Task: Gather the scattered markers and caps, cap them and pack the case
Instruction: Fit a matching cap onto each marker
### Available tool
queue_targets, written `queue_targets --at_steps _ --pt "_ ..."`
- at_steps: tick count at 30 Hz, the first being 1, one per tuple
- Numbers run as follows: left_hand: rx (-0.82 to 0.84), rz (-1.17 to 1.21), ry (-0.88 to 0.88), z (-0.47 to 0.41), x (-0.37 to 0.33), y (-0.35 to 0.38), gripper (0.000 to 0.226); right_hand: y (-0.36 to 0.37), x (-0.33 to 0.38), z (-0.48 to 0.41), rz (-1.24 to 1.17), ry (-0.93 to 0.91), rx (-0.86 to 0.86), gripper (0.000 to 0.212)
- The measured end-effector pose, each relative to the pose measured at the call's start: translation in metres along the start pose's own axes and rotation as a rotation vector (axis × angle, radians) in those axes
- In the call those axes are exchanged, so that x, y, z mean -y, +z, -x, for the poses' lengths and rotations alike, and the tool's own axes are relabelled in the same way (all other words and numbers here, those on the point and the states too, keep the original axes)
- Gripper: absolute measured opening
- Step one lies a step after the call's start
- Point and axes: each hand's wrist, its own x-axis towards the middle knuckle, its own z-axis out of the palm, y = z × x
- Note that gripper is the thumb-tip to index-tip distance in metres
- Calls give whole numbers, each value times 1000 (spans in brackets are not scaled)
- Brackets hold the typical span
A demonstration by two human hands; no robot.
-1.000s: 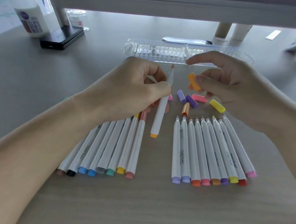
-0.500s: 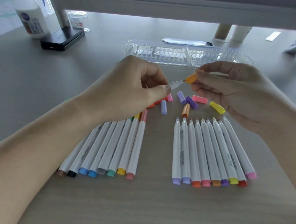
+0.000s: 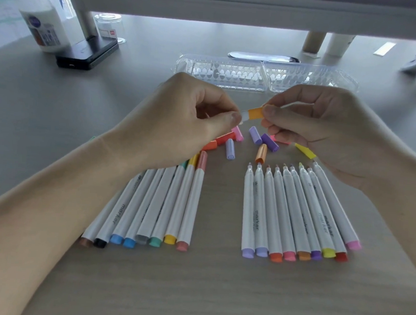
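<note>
Bench: pale wood-grain top, carrying everything.
Uncapped markers: nine in a row at right, bare tips pointing away.
Capped markers: eight in a row at left, partly under the left forearm.
Case: clear plastic, lying open beyond both hands.
Left hand: fingers curled round a white marker, mostly hidden.
Right hand: thumb and fingers pinch the orange cap, already over the marker's tip.
Loose caps: scattered just beyond the rows.
Doing it well: keep cap and barrel in line, press straight until seated.
</note>
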Motion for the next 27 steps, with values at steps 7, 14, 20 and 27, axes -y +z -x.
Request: queue_targets --at_steps 7,14,20,27 --pt "12 35 -3 0 0 0 13 -1 -5 -1 1 -78 40 17" --pt "46 62 -60 0 -4 0 13 0 -7 -4 6 -134 74 8" --pt "149 63 -113 4 -19 -9 21 4 -2 -5 45 -210 63 11" --pt "251 -241 -204 7 -18 -5 36 -6 -7 -11 181 -129 -35 15"
